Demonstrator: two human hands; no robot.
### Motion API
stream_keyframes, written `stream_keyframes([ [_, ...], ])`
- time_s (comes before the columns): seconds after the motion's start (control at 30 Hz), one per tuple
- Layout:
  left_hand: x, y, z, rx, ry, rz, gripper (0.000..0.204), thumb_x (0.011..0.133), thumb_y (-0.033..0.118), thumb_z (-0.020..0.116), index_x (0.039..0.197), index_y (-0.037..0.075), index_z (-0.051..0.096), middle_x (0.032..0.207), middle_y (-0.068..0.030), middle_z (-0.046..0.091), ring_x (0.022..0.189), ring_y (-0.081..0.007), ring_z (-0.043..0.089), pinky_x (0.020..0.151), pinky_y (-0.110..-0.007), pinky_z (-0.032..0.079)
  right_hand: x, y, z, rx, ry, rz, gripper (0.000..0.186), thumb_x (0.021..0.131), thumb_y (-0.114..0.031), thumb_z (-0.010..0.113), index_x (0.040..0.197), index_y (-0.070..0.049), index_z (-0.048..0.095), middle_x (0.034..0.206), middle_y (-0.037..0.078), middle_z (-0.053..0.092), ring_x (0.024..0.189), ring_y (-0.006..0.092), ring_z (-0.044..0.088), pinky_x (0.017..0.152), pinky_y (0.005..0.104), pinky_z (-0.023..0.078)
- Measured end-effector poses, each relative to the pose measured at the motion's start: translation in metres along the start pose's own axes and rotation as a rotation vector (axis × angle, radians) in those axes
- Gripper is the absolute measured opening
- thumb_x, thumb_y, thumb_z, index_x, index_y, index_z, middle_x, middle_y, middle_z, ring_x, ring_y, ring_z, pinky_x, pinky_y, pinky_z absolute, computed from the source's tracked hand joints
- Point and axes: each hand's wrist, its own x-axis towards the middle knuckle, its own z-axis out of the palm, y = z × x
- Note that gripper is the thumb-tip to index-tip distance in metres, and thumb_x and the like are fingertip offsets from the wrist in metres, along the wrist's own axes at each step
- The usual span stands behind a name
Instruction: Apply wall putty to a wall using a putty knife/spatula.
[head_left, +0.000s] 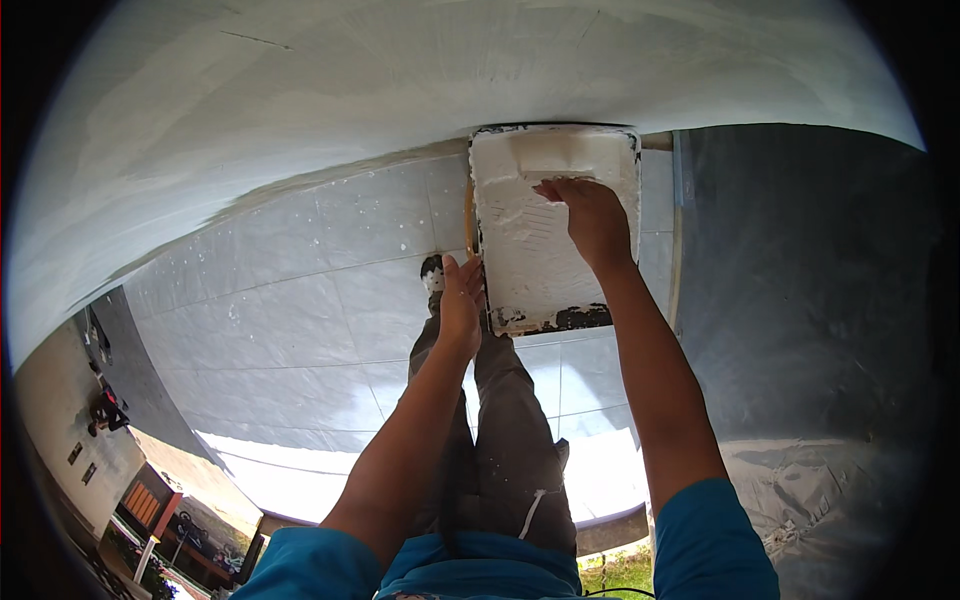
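Note:
A paint tray (508, 262) with a dark, paint-caked rim stands against the foot of the wall, coated with white paint. Inside its far end lies a paint roller (557, 158), covered in the same white. My right hand (597, 222) reaches over the tray with fingers closed by the roller; the handle is mostly hidden by the hand. At the tray's left edge is my left hand (462, 303), its fingers stretched out along the side and its thumb apart. It appears to touch the rim.
A pale, patchily coated wall (400, 80) rises in front. Grey floor tiles (270, 270) with white paint specks lie to the left. Dark sheeting (800, 290) covers the right side. My shoe (432, 270) is beside the tray. Another person (106, 411) is far off at left.

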Motion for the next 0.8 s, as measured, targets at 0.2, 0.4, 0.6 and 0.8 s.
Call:
stream_keyframes([
  [0.2, 0.001, -0.002, -0.001, -0.019, -0.008, 0.011, 0.094, 0.096, 0.075, 0.021, 0.152, -0.001, 0.031, 0.158, -0.0209, 0.029, 0.149, -0.0332, 0.023, 0.121, -0.044, 0.011, -0.034, -0.016, 0.024, -0.129, -0.052, 0.053, 0.035, 0.084, -0.005, 0.056, 0.117, -0.009, 0.065, 0.115, 0.009, 0.067, 0.105, 0.0277, 0.063, 0.092, 0.04, 0.05],
  [0.4, -0.001, -0.003, 0.0, -0.059, 0.013, 0.009, 0.095, 0.096, 0.075, 0.02, 0.152, -0.001, 0.03, 0.159, -0.021, 0.027, 0.15, -0.0325, 0.021, 0.121, -0.043, 0.01, -0.073, -0.069, 0.03, -0.083, -0.078, 0.053, 0.037, 0.082, -0.004, 0.058, 0.119, -0.007, 0.063, 0.111, 0.01, 0.068, 0.103, 0.0274, 0.064, 0.091, 0.0394, 0.05],
  [0.6, 0.002, -0.006, -0.008, -0.064, -0.01, 0.019, 0.097, 0.095, 0.076, 0.02, 0.152, -0.002, 0.029, 0.159, -0.0213, 0.027, 0.15, -0.0325, 0.021, 0.121, -0.042, 0.011, -0.054, -0.08, 0.023, 0.426, -0.167, 0.673, 0.017, 0.087, -0.009, 0.061, 0.102, -0.003, 0.066, 0.091, 0.02, 0.07, 0.085, 0.04, 0.066, 0.075, 0.0466, 0.052],
  [0.8, 0.002, -0.007, -0.007, -0.048, -0.037, 0.013, 0.097, 0.095, 0.075, 0.019, 0.152, -0.003, 0.028, 0.159, -0.0212, 0.028, 0.149, -0.0328, 0.022, 0.121, -0.043, 0.012, -0.069, -0.029, 0.061, 0.827, -0.128, 0.89, 0.019, 0.084, -0.013, 0.067, 0.095, 0.002, 0.068, 0.083, 0.017, 0.07, 0.075, 0.0289, 0.068, 0.069, 0.0381, 0.051],
])
